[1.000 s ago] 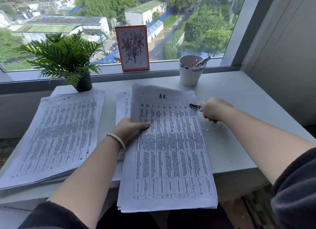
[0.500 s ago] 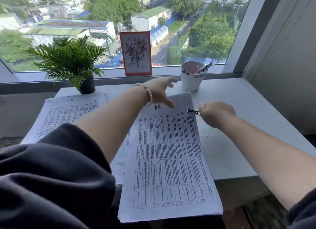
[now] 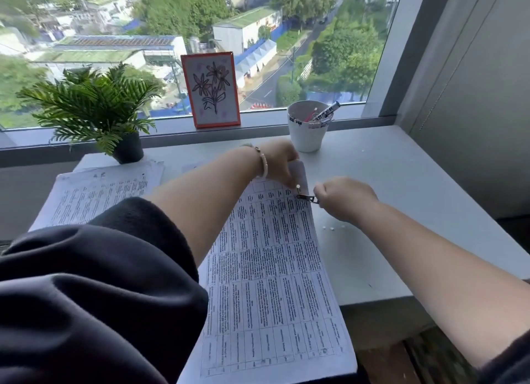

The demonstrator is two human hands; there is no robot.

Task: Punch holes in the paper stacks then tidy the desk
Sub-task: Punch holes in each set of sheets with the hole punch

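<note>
Near edge: the paper stack [image 3: 275,283] is lying at 6 o'clock, its bottom end overhanging the desk [image 3: 387,211] front edge. A dark sleeve [image 3: 86,297] is covering the lower left. The left hand [image 3: 279,161] is reaching across to the stack's top right corner, fingers curled and pinching the lifted corner sheets. The right hand [image 3: 342,197] is sitting just beside the stack's right edge at about 1 o'clock, fist clamped round a small metal hole punch [image 3: 307,198] whose tip is biting the paper edge. Tiny paper dots [image 3: 329,228] are lying on bare desk at 3 o'clock, where the surface is running open to the right wall. A second paper stack [image 3: 94,194] is lying at 10 o'clock. Farther, near the window: potted plant [image 3: 91,108] at 10–11, framed flower drawing [image 3: 210,89] at 12, white cup [image 3: 307,128] with pens at 1.
</note>
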